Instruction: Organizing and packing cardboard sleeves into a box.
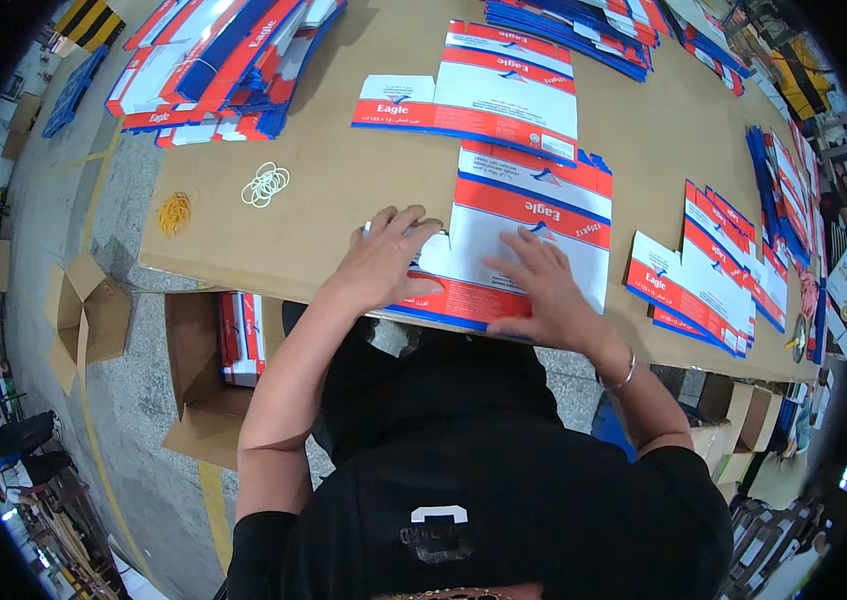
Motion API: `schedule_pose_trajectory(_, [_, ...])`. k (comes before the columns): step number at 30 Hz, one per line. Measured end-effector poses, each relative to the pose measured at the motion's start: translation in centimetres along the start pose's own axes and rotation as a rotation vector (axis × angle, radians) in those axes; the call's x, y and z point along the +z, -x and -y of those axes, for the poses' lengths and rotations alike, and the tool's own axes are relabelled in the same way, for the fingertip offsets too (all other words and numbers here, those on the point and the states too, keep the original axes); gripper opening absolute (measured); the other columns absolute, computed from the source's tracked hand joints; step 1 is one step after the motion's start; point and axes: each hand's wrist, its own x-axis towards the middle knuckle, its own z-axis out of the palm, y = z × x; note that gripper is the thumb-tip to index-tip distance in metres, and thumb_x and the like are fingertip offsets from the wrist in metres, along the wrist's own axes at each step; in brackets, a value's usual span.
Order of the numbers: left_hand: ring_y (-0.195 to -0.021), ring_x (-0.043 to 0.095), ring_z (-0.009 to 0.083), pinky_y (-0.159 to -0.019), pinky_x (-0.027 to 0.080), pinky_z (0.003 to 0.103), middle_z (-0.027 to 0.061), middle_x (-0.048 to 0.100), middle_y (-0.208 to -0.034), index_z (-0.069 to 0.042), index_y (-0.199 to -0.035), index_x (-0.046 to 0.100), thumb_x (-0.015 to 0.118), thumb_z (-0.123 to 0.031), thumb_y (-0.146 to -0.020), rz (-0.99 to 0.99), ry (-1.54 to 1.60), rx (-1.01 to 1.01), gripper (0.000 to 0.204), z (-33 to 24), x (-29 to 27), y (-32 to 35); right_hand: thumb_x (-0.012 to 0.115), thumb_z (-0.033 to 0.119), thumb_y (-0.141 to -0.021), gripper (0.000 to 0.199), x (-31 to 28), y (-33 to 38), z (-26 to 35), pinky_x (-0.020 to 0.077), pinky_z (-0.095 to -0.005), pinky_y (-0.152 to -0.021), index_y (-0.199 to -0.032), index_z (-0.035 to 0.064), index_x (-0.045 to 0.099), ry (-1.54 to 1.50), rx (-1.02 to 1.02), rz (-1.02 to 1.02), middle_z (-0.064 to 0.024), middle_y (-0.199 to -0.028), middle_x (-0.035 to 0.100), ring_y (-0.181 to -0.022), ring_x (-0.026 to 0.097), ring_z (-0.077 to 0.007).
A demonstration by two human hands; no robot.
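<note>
In the head view, a flat carton blank (pixel 518 245) is pressed on the brown table (pixel 343 180) at its near edge by the left hand (pixel 383 262) and, at 3 o'clock of it, the right hand (pixel 543 295), fingers spread wide and holding nothing. For a clean crease, even pressure should be kept along the fold line.

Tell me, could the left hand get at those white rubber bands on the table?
Probably yes: the left hand lies flat on the carton blank, and only bare cardboard tabletop separates it from the white rubber bands.
</note>
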Motion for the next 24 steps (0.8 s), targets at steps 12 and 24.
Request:
schedule_pose_trajectory(12, [-0.132, 0.044, 0.0344, -0.102, 0.038, 0.059, 0.0115, 0.048, -0.142, -0.014, -0.132, 0.053, 0.081, -0.033, -0.073, -0.065, 0.008, 0.016, 0.069, -1.0, 0.6, 0.1, 0.071, 0.066, -0.074, 0.088, 3.6, 2.0, 0.3, 0.0152, -0.0546, -0.118, -0.145, 0.0231, 0.044, 0.165, 0.035, -0.034, -0.0126, -0.157, 0.029, -0.147, 0.022, -0.0344])
schedule_pose_trajectory(24, [-0.121, 0.046, 0.0314, -0.1, 0.035, 0.062, 0.0075, 0.052, -0.119, -0.015, -0.113, 0.053, 0.087, -0.023, -0.066, -0.096, 0.081, -0.093, 0.058, -2.9, -0.3, -0.6, 0.073, 0.067, -0.071, 0.089, 3.6, 2.0, 0.3, 0.0169, -0.0542, -0.118, -0.144, 0.0235, 0.046, 0.149, 0.037, -0.098, -0.0111, -0.156, 0.032, -0.147, 0.023, -0.034])
